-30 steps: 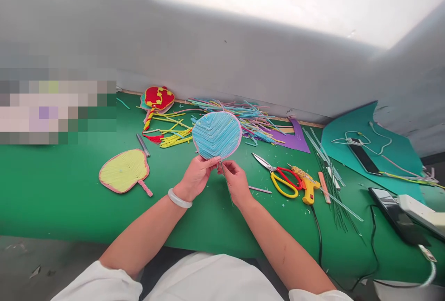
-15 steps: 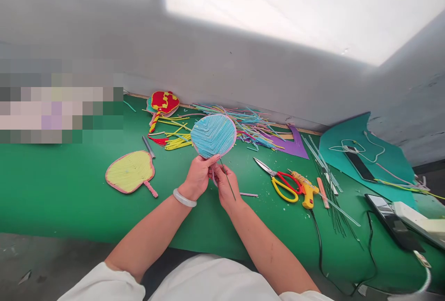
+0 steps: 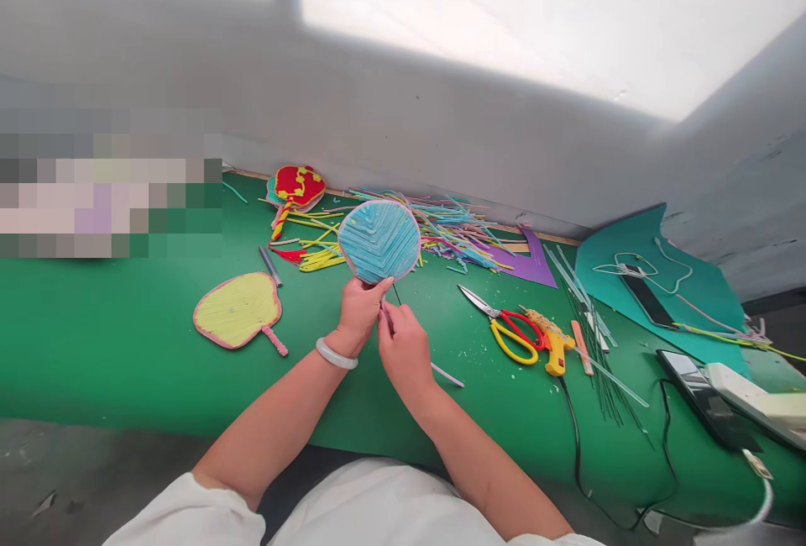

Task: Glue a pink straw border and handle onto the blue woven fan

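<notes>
Upright over the green table, a round blue fan [image 3: 379, 242] with a pale pink rim is held up in front of me. My left hand [image 3: 360, 311] is closed around its base. Just below the fan, my right hand [image 3: 405, 349] is closed on a pinkish-lilac pipe cleaner [image 3: 383, 302] at the handle; the fingers hide most of it. A thin dark wire [image 3: 396, 294] shows between the fan and my right hand. A lilac strip [image 3: 448, 375] sticks out past my right wrist; I cannot tell whether it joins the held pipe cleaner.
A yellow fan [image 3: 236, 311] lies left, a red fan [image 3: 299, 185] behind it. Pipe cleaners [image 3: 453, 231] are heaped at the back. Scissors [image 3: 513, 336], a glue gun [image 3: 557, 349] with its cord, wires [image 3: 601, 386] and a phone [image 3: 698, 391] lie right.
My right hand has turned over and its fingers have closed at the handle. The fan has shifted slightly left and up. The lilac strip now angles downward beside my right wrist.
</notes>
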`<state>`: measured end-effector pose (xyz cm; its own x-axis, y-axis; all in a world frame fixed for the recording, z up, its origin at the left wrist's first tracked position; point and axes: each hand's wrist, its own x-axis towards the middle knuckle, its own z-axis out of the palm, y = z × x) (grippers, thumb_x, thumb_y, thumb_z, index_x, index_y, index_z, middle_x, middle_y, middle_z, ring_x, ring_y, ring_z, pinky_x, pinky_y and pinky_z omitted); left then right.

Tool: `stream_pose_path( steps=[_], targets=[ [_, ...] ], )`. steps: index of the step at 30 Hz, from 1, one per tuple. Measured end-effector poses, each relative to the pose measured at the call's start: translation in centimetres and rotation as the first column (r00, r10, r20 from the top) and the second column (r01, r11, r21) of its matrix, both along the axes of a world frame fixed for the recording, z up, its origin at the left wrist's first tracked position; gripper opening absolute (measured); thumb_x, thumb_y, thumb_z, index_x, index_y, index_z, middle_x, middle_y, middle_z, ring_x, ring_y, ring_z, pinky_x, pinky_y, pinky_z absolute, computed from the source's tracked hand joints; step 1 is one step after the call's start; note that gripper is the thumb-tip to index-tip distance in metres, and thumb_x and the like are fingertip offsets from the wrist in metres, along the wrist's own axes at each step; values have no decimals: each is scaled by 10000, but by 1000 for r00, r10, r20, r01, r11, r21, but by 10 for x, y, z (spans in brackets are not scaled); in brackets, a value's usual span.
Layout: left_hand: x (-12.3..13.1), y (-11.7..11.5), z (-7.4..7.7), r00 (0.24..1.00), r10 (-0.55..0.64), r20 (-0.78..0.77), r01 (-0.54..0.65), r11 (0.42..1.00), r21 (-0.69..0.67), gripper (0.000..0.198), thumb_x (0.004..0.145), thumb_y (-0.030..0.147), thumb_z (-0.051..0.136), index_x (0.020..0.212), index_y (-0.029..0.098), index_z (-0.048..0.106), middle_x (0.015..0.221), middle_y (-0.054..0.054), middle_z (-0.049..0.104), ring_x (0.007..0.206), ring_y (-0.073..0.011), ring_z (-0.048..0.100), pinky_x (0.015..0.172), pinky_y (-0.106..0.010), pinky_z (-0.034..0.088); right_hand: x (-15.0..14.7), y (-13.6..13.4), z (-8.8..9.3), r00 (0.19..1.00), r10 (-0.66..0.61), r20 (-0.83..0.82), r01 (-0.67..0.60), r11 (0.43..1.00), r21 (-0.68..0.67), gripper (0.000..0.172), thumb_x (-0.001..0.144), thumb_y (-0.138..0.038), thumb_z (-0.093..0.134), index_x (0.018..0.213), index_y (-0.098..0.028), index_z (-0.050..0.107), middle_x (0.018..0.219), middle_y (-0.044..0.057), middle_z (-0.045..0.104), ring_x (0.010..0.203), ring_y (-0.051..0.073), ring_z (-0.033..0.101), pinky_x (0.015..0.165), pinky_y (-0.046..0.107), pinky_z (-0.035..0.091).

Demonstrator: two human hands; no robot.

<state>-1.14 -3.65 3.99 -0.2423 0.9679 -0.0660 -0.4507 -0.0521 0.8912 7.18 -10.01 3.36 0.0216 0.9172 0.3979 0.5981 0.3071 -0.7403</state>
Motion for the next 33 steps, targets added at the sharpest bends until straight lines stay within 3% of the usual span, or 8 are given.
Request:
stream_pose_path(
  steps=[3, 8, 16, 22, 26, 30, 33],
  targets=[
    [-1, 2, -2, 1000, 1, -27, -1, 1000, -1, 389, 556, 298, 873, 885, 140, 736, 944, -67, 766, 913, -232, 671, 897, -360, 484, 13, 0, 13, 994, -37, 107, 30, 998, 60, 308, 984, -339, 451, 904, -202, 714, 749, 36, 556, 601, 145, 485, 568, 271, 331],
    [0, 0, 0, 999, -14, -45, 15, 1000, 13, 409, 553, 314, 880, 895, 134, 747, 969, -82, 769, 951, -253, 675, 934, -383, 473, 34, 9, 30, 953, -155, 260, 115, 980, 163, 361, 1014, -353, 411, 964, -191, 729, 753, 35, 573, 609, 134, 483, 583, 265, 315],
    [2, -7, 9, 995, -100, 30, 99, 995, 25, 444, 560, 328, 892, 938, 138, 759, 1053, -102, 763, 1049, -277, 667, 1017, -422, 437, 60, 26, 34, 984, -171, 57, 171, 985, 15, 370, 966, -422, 451, 927, -191, 738, 764, 35, 597, 677, 157, 498, 652, 281, 353],
    [2, -17, 18, 972, -201, 119, 194, 979, 69, 417, 613, 282, 873, 990, 146, 757, 1078, -97, 755, 1080, -260, 654, 1022, -404, 438, 67, 37, 26, 982, -83, -170, 46, 977, -208, 399, 889, -527, 528, 831, -192, 737, 713, 13, 598, 666, 152, 497, 635, 274, 374],
    [2, -20, 21, 955, -242, 173, 231, 970, 79, 335, 635, 248, 856, 941, 156, 757, 1019, -73, 756, 1006, -222, 656, 968, -369, 458, 61, 39, 17, 952, -16, -305, -100, 928, -360, 495, 827, -637, 553, 808, -174, 728, 519, -61, 350, 505, 111, 309, 507, 258, 280],
    [1, -21, 21, 940, -258, 222, 250, 966, 64, 256, 621, 228, 856, 834, 159, 733, 868, -33, 731, 777, -149, 628, 762, -302, 475, 49, 35, 10, 921, 38, -388, -224, 867, -445, 550, 812, -685, 529, 811, -164, 704, 519, -78, 270, 474, 100, 255, 450, 249, 228],
    [0, -20, 20, 931, -263, 251, 267, 964, 20, 245, 606, 223, 857, 788, 155, 710, 757, -7, 691, 628, -110, 561, 601, -270, 414, 38, 30, 6, 915, 62, -398, -262, 843, -469, 565, 835, -691, 480, 830, -164, 684, 529, -82, 265, 460, 98, 246, 431, 247, 228]
  ],
)
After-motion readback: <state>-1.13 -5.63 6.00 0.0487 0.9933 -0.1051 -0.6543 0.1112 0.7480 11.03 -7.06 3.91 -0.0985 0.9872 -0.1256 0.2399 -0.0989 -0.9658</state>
